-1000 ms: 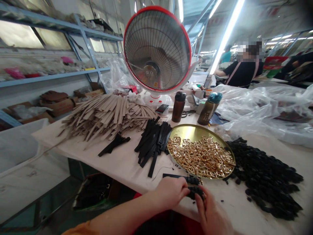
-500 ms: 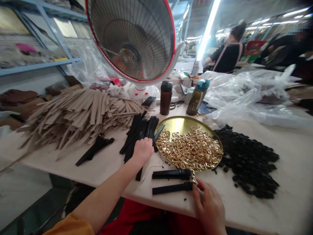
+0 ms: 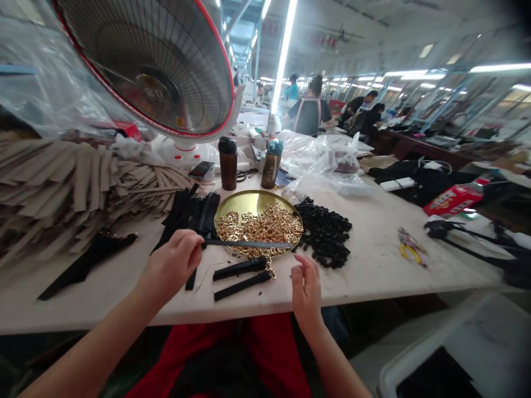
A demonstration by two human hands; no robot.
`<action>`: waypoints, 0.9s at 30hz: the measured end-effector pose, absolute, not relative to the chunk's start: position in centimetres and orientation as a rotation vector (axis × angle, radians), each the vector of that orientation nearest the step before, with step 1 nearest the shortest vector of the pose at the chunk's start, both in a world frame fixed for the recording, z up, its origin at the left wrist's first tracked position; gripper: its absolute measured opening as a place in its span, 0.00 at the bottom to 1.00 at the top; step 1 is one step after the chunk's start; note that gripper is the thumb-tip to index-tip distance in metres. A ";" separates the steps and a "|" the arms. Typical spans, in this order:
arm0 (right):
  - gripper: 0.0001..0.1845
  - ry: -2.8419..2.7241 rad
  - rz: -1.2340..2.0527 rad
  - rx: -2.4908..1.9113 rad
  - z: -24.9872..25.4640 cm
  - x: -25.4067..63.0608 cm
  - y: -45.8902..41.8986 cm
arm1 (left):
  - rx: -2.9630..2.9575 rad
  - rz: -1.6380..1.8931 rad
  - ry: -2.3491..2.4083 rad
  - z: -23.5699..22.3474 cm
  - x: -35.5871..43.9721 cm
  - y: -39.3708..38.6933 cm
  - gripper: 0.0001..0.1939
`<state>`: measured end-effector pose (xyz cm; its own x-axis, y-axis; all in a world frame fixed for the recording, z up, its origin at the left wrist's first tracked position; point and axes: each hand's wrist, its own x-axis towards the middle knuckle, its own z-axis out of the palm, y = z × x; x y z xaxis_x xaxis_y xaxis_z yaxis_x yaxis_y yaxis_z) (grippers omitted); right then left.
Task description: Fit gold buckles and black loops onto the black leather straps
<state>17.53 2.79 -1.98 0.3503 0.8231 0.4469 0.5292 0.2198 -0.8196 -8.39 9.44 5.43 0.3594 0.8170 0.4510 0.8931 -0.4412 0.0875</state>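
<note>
My right hand (image 3: 306,284), fingers loosely parted and empty, is at the right front of the brass-coloured tray (image 3: 249,198). My left hand (image 3: 178,255), closed in a pinch, holds 1 black strip (image 3: 249,244) across the tray's gold buckles (image 3: 274,221). 2 black straps (image 3: 240,269) lie just before the tray, small black pieces (image 3: 326,229) right of it, 2 drinking bottles (image 3: 229,168) behind.

fan hub (image 3: 156,95): lettering too blurred | red package (image 3: 454,199): white lettering, unreadable
</note>
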 end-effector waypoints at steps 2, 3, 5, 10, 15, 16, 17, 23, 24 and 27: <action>0.20 -1.380 0.622 -1.345 0.2 16.9 1.4 | -2.568 -0.736 -1.385 5.1 -8.2 7.4 0.10; 0.23 -1.416 0.877 -1.272 1.1 16.4 0.6 | -2.627 -0.761 -1.315 4.8 -8.0 6.7 0.09; 0.27 -1.360 1.452 -1.097 1.9 15.2 -1.2 | -2.721 -0.815 -1.236 4.1 -7.6 5.7 0.09; 0.13 -0.903 1.877 -0.982 0.8 13.1 -3.9 | -2.850 -1.286 -1.611 2.6 -5.0 4.7 0.10; 0.15 -0.985 1.573 -1.214 -0.4 12.9 -3.6 | -3.072 -1.992 -2.552 1.8 -0.3 3.3 0.20; 0.15 -1.086 1.539 -1.238 -0.5 13.2 -3.3 | -3.149 -1.966 -2.649 1.8 0.3 3.2 0.20; 0.15 -1.206 1.492 -1.262 -0.7 13.8 -3.0 | -3.176 -1.936 -2.719 1.8 0.8 3.3 0.19; 0.18 -1.607 0.375 -1.952 -2.6 24.2 2.8 | -3.043 -1.867 -2.868 2.1 1.1 5.2 0.14; 0.18 -1.700 0.111 -2.133 -2.9 26.3 4.3 | -3.071 -1.791 -2.895 2.0 1.2 5.4 0.13; 0.13 -1.749 -0.033 -2.301 -3.5 30.4 8.0 | -3.114 -1.630 -3.011 1.3 1.6 5.4 0.15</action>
